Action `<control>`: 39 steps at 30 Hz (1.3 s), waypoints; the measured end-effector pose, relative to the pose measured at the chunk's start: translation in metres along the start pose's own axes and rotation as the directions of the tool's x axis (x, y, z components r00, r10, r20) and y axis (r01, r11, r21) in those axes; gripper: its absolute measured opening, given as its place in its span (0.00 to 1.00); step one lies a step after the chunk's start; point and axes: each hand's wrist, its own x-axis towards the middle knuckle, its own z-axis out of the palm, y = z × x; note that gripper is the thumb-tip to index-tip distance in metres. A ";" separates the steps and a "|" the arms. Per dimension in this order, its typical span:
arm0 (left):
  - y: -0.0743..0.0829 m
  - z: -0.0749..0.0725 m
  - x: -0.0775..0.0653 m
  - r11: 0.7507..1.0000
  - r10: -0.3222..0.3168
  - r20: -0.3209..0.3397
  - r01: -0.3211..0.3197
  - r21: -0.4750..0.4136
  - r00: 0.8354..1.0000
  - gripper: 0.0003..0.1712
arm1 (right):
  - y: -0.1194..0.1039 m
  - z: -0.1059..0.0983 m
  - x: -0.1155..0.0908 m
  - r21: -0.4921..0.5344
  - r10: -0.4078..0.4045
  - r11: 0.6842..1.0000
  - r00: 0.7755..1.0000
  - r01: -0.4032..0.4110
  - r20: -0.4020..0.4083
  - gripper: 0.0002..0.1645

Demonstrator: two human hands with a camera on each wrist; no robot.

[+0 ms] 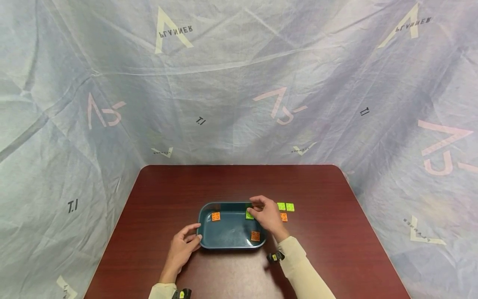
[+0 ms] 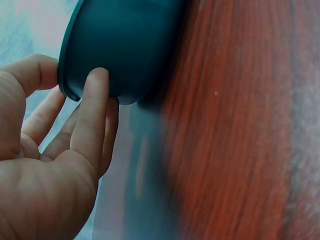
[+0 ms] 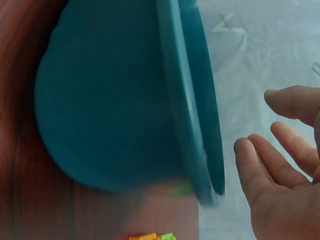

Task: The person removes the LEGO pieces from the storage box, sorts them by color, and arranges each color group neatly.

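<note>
A dark teal tray point(image 1: 231, 232) lies on the table with two orange toy bricks, a left one point(image 1: 215, 216) and a right one point(image 1: 255, 236), inside it. By its far right corner sits a green toy brick point(image 1: 249, 215), partly covered by my right hand point(image 1: 267, 216). That hand hovers over the tray's right end; in the right wrist view its fingers point(image 3: 250, 165) are spread, with nothing between them. My left hand point(image 1: 181, 248) holds the tray's left end. In the left wrist view, a finger point(image 2: 95, 110) lies against the outer wall and another meets the rim.
Right of the tray lie two green bricks, the outer one point(image 1: 290, 207) beside the other point(image 1: 281, 206), and an orange brick point(image 1: 284, 217) partly behind my right wrist. The reddish-brown table point(image 1: 168, 187) is enclosed by hanging grey sheets point(image 1: 224, 91).
</note>
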 end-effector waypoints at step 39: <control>0.002 -0.001 0.000 1.000 -0.003 0.018 0.003 -0.014 1.000 0.27 | -0.015 0.098 0.024 -0.125 -0.049 0.989 0.969 0.081 0.242 0.20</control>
